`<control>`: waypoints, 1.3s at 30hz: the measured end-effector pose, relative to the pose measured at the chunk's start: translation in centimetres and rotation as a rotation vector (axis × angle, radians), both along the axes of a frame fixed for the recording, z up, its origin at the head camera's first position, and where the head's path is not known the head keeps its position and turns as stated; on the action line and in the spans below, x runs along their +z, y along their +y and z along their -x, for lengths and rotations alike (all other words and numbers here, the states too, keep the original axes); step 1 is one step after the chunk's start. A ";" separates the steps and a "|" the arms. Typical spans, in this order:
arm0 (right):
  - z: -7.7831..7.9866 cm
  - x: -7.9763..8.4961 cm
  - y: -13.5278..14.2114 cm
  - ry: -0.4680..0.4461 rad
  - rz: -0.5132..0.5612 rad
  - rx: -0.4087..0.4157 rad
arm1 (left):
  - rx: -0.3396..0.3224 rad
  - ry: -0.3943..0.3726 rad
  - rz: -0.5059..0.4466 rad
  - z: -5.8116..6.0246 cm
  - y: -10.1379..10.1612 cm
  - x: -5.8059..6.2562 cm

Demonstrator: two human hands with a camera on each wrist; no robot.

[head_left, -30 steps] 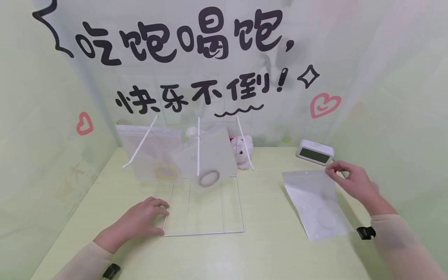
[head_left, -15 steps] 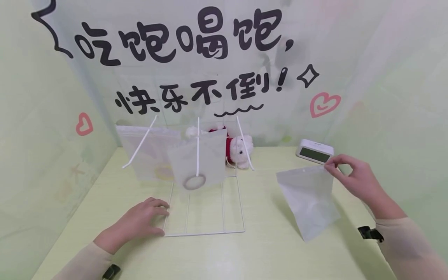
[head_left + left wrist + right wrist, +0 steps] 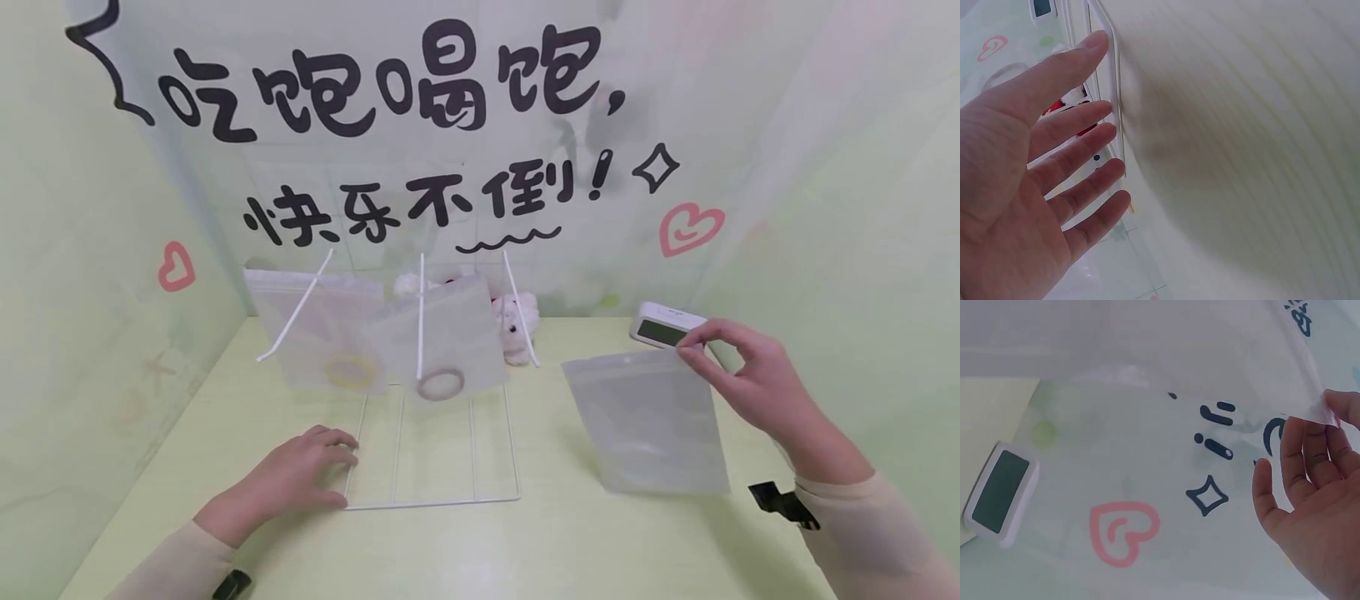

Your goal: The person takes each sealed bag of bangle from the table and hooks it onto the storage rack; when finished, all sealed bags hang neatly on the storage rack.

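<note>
My right hand (image 3: 757,383) pinches the top right corner of a frosted zip bag (image 3: 652,425), which hangs to the right of a white wire rack (image 3: 431,504). In the right wrist view, thumb and fingertips meet at the corner of the bag (image 3: 1210,350). My left hand (image 3: 292,475) rests at the left side of the rack's base. Its fingers (image 3: 1079,144) are fairly straight, tips against the wire. Two bags hang on the rack's prongs: the left bag (image 3: 300,325) shows a yellow ring (image 3: 328,372), the middle bag (image 3: 468,333) a greyish-brown ring (image 3: 422,387). The right prong (image 3: 521,312) carries no bag.
Behind the rack lies a white plush toy (image 3: 516,329) with some red on it. A white digital clock (image 3: 660,332) stands at the back right, partly behind my right hand. Printed curtains surround the pale table (image 3: 480,550).
My right hand has raised the zip bag and brought it left, toward the rack; its lower edge has swung up. The middle bag sways on its prong. My left hand stays at the base.
</note>
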State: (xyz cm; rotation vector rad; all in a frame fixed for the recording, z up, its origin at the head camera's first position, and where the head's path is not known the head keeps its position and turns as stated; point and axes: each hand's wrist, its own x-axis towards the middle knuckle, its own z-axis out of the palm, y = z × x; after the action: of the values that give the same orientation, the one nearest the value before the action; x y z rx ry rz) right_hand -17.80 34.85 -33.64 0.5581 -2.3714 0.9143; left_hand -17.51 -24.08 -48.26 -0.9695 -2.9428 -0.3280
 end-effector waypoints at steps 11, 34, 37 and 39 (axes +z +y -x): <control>-0.2 0.9 -4.2 0.214 0.020 0.253 | 0.013 -0.003 -0.002 -0.1 0.1 0.0; -2.1 4.9 -11.0 0.353 0.126 0.556 | -0.002 -0.006 -0.011 -0.2 0.1 0.0; -2.3 5.3 -11.3 0.363 0.138 0.575 | -0.003 -0.004 -0.009 -0.1 0.2 0.1; -2.4 5.5 -11.5 0.367 0.143 0.583 | -0.006 -0.008 -0.008 0.0 0.2 0.1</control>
State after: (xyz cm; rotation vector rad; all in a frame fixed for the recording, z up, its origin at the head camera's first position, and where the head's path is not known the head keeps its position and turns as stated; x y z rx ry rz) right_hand -15.42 23.37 -28.15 1.2758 -1.8188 1.0968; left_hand -17.46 -23.90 -48.17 -0.9779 -2.9438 -0.3439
